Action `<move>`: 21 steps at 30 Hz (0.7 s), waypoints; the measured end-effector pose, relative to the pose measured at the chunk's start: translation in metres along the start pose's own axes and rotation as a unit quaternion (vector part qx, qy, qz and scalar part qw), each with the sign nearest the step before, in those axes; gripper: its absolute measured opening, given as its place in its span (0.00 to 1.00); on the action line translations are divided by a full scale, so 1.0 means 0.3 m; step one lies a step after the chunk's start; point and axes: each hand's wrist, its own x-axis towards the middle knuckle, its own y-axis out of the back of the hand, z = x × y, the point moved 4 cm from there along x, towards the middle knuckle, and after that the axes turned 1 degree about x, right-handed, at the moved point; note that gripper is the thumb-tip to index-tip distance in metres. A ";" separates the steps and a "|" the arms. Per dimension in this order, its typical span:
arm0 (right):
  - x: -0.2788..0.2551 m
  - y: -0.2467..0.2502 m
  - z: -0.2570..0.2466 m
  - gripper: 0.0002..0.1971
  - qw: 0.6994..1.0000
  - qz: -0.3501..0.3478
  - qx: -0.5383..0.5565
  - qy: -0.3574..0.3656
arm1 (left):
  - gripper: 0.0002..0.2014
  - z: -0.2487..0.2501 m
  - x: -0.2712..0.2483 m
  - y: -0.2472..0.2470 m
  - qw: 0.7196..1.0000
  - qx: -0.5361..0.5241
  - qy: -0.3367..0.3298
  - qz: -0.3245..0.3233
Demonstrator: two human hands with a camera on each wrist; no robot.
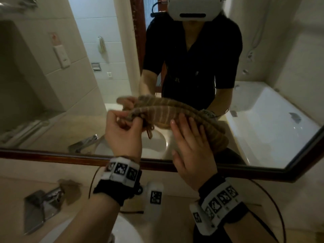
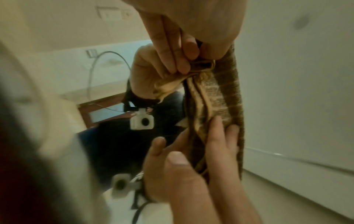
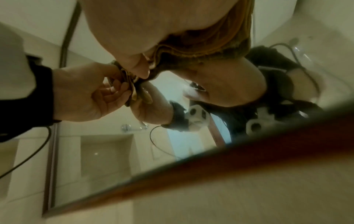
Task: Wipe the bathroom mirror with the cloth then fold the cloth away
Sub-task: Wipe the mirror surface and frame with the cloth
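Observation:
A brown striped cloth [image 1: 163,114], folded into a long band, lies against the bathroom mirror [image 1: 70,85] just above its lower wooden frame [image 1: 52,156]. My left hand [image 1: 128,120] pinches the cloth's left end between thumb and fingers. Laid flat with straight fingers, my right hand [image 1: 190,128] presses the cloth's right half to the glass. The left wrist view shows my left hand's fingertips [image 2: 182,63] nipping the folded edges of the cloth [image 2: 218,97], with the right hand [image 2: 216,136] below. In the right wrist view the left hand [image 3: 107,89] holds the cloth's corner [image 3: 134,91].
A chrome faucet [image 1: 43,202] stands on the beige counter [image 1: 175,204] at lower left, and the white sink basin [image 1: 126,230] sits below my wrists. The mirror reflects a person in dark clothes, a white bathtub [image 1: 263,123] and tiled walls.

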 end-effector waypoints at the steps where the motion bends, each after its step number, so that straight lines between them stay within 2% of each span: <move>1: -0.037 -0.041 0.006 0.37 1.000 -0.015 -0.010 -0.006 | 0.12 -0.060 -0.028 0.013 0.999 0.022 0.026 -0.013; 5: -0.246 -0.234 0.059 0.35 0.986 -0.141 -0.086 0.021 | 0.11 -0.340 -0.166 0.111 0.969 0.184 0.160 -0.046; 7: -0.309 -0.271 0.080 0.33 0.979 -0.180 -0.094 0.014 | 0.11 -0.379 -0.191 0.121 0.964 0.191 0.180 -0.052; 9: -0.308 -0.261 0.085 0.33 0.980 -0.179 -0.088 0.003 | 0.12 -0.341 -0.169 0.100 0.969 0.161 0.184 -0.029; 12: -0.214 -0.161 0.073 0.34 0.991 -0.112 -0.077 -0.011 | 0.11 -0.174 -0.089 0.035 0.987 0.041 0.152 -0.016; 15: -0.009 0.054 0.052 0.33 0.995 0.003 -0.098 -0.009 | 0.14 0.066 0.027 -0.029 0.997 -0.042 0.058 -0.001; 17: 0.109 0.187 0.039 0.31 0.992 0.064 -0.105 0.001 | 0.14 0.193 0.096 -0.063 0.994 -0.103 0.014 0.018; 19: 0.162 0.241 0.031 0.31 0.989 0.100 -0.113 0.003 | 0.14 0.225 0.126 -0.085 0.989 -0.142 0.001 0.030; 21: 0.136 0.211 0.033 0.32 0.988 0.095 -0.120 -0.012 | 0.13 0.176 0.089 -0.087 0.994 -0.110 0.013 0.024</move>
